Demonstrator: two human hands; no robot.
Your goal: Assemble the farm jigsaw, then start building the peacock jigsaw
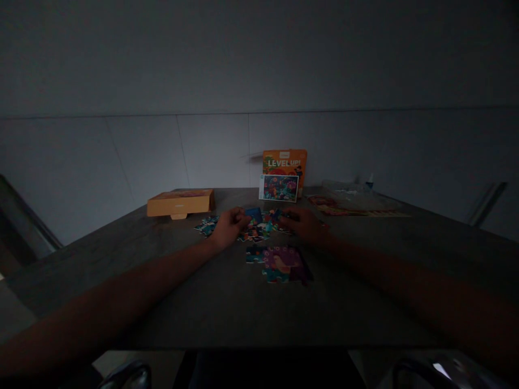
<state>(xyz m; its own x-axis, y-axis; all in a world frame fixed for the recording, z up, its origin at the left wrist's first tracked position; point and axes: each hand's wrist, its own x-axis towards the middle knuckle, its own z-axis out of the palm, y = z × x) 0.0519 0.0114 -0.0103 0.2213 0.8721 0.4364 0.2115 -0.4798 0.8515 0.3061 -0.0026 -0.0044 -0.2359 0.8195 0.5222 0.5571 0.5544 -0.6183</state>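
Over a spread of loose jigsaw puzzle pieces (259, 232), both my hands are reaching forward. My left hand (228, 227) is closed, its thumb and fingers pinching a blue puzzle piece (253, 214). Opposite it, my right hand (303, 224) is closed on a dark blue puzzle piece (276, 215); its fingers partly cover that piece. Closer to me lies a joined puzzle section (283, 262), purple and teal with a bird on it. Neither hand touches that section. The picture is dim, so fine detail on the pieces is hard to make out.
An orange box (180, 205) rests on the grey table (194, 313) at left. Behind the pieces, a picture card (279, 188) leans against an orange "LEVEL UP!" box (284, 159). Clear plastic wrapping (352, 194) covers part of a printed sheet (330, 207) at right.
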